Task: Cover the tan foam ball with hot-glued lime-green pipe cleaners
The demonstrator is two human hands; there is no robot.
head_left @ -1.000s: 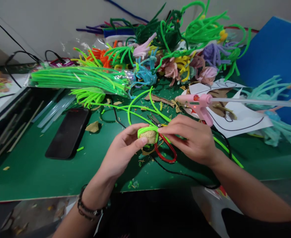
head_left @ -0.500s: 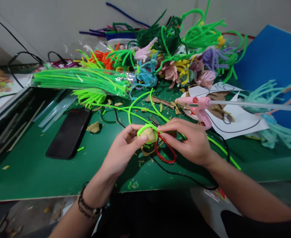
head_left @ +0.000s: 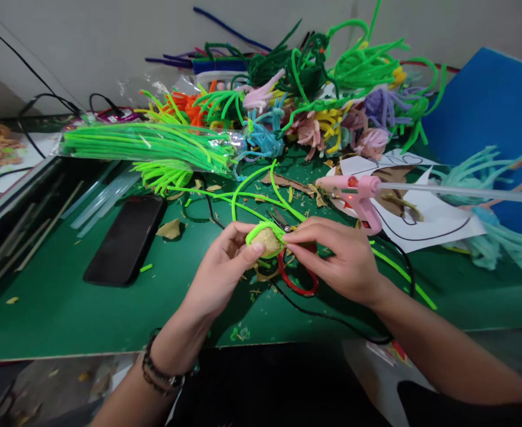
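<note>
Between the thumb and fingers of my left hand [head_left: 225, 261] is a small tan, papery piece [head_left: 266, 240]. A bright green pipe cleaner [head_left: 261, 227] runs round its edge. My right hand [head_left: 336, 255] pinches the pipe cleaner at the right side of that piece, thumb and forefinger pressed together. Red-handled scissors [head_left: 299, 289] lie on the table just under my right fingers, their blades pointing away and the handles partly hidden. Long green pipe cleaners [head_left: 235, 201] loop over the table behind my hands.
A pink glue gun [head_left: 362, 198] with a long glue stick lies right of centre, its black cord curving along the front. A black phone [head_left: 125, 240] and clear glue sticks [head_left: 103, 201] are at left. Bundled pipe cleaners [head_left: 305, 77] pile along the wall beside a blue board [head_left: 487, 112].
My right fingertips have shifted slightly at the right edge of the tan piece, still pinching there. My left hand keeps its hold. The whole view has moved slightly.
</note>
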